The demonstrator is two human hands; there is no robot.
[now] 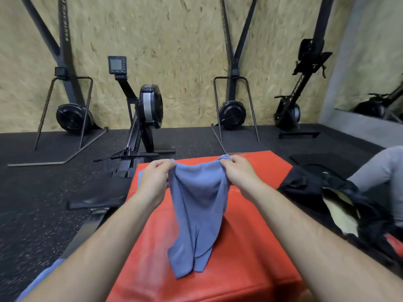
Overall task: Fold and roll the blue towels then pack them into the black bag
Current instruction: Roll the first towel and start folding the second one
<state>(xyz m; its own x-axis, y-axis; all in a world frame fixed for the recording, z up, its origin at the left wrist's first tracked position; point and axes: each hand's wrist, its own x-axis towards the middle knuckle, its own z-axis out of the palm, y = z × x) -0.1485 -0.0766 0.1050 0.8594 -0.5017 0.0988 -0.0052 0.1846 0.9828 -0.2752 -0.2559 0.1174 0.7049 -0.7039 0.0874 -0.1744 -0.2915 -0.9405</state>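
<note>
- The red counter is bare on both sides of the hanging blue towel.
- The black bag crowds its right edge.
- A rowing machine stands close on the left.

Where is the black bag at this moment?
In the head view, the black bag lies open on the right, beside the red box and just off the right hand.

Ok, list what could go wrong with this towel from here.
The blue towel hangs bunched between the left hand and right hand, so a fold may come out crooked. Its lower end drags on the red box, which looks dusty. The black bag sits off to the right, a reach away.
</note>
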